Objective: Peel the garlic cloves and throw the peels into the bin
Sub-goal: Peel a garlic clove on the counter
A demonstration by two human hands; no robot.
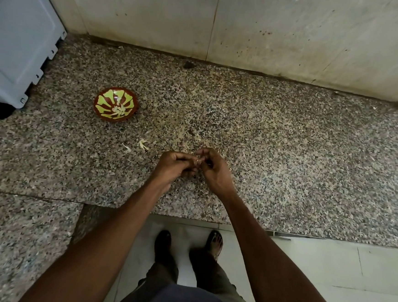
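A: We have the clove (pixel 198 161) pinched between our two hands just above the bench (pixel 288 158), right of centre. Only a pale sliver shows between the fingertips.

B: Agreed. Our left hand (pixel 176 167) curls round it from nine o'clock, and our right hand (pixel 213 170) nips it from three o'clock. Both are clamped on it, knuckles nearly touching.

A: What could go wrong? The clove is small and smooth, we judge; a hard tug on the skin could squirt it out onto the bench or the floor by our feet.

B: And dry skin is light. Two peels (pixel 143 144) already lie at ten o'clock from the hands, and more could scatter. No bin is in view, so every scrap must be gathered later.

A: Which way does the clove point?

B: We cannot tell; too little shows to give its long axis.

A: Further out at ten o'clock sits the bowl (pixel 116 104) with peeled cloves (pixel 120 110) inside.
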